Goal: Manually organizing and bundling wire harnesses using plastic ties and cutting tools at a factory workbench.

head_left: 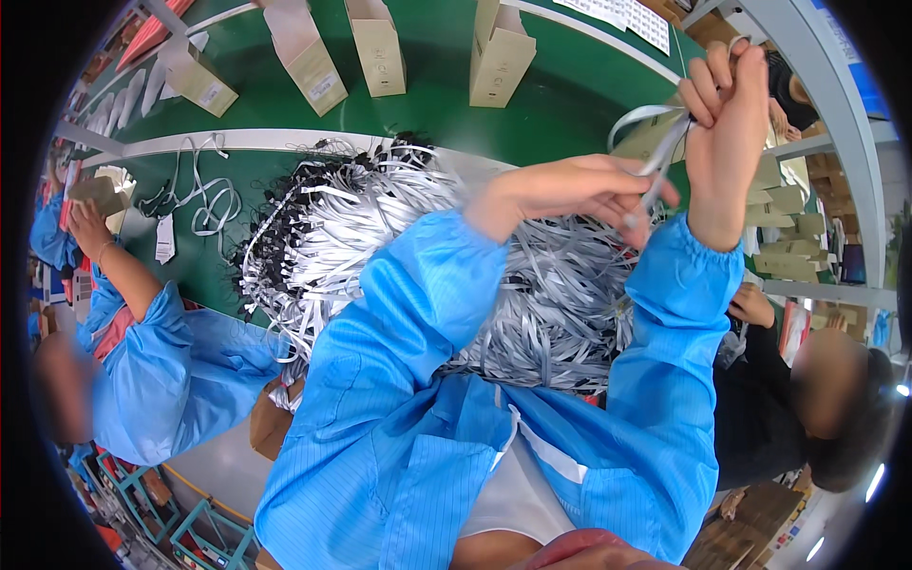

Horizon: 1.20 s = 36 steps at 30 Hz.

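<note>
The landmark is the big heap of flat, silvery-white fabric straps with black cord ends [556, 304], spread on the green tabletop [560, 123] in front of the person. The strap being handled, a single flat greyish-white fabric strip [666, 152], is above the heap's far right side, running between the two hands.

The right hand [727, 119] is raised beyond the heap's right end, its fingers curled in and apparently pinching the upper part of the strip. The left hand [594, 190] is over the heap's right half, fingers partly bent and apart around the strip's lower part; motion blur hides them — I cannot tell whether they pinch it or only touch it.

To handle it well, I would keep the right grip light but firm, let the left fingers guide the strip flat so it does not twist, and hold its lower end clear of the heap — those crowded straps and cords look ready to snag. The upright pale cardboard box [383, 71] beyond the heap deserves elbow room too.
</note>
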### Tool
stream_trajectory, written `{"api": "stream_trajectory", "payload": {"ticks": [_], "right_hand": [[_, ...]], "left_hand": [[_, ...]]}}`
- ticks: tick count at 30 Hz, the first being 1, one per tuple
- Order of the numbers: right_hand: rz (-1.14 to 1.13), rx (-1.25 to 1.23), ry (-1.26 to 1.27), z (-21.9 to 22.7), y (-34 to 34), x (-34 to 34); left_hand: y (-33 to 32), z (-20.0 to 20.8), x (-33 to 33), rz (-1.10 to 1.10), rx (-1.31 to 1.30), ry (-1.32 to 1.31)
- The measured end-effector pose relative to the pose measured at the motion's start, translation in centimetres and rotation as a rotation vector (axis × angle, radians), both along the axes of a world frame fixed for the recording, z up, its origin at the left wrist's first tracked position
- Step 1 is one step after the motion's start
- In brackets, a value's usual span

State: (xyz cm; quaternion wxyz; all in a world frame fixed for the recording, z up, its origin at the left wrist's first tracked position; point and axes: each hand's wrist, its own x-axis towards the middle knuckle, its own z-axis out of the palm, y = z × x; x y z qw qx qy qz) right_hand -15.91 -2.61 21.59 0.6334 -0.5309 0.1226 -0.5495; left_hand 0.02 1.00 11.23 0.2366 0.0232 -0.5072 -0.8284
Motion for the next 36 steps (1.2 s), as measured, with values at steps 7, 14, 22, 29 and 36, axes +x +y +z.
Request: {"api": "stream_trajectory", "payload": {"ticks": [7, 14, 22, 29, 36], "right_hand": [[-0.642, -0.459, 1.081, -3.8, 2.3, 1.2], [-0.471, 0.116, 0.266, -6.4, 1.2, 5.0], [0.113, -0.034, -0.034, -5.1, -14.7, -2.4], [-0.094, 0.266, -0.29, -5.8, -15.5, 6.6], [-0.493, -0.575, 0.809, -11.7, -15.6, 8.5]], "left_hand": [[0.4, 0.2, 2.7, 0.773, -0.198, -0.167], [0.2, -0.4, 0.4, 1.063, -0.379, -0.183], [1.4, 0.3, 5.8, 1.153, -0.57, -0.88], [-0.9, -8.7, 8.1, 0.69, -0.952, -0.991], [-1.9, -6.9, 6.5, 0.169, -0.629, -1.345]]}}
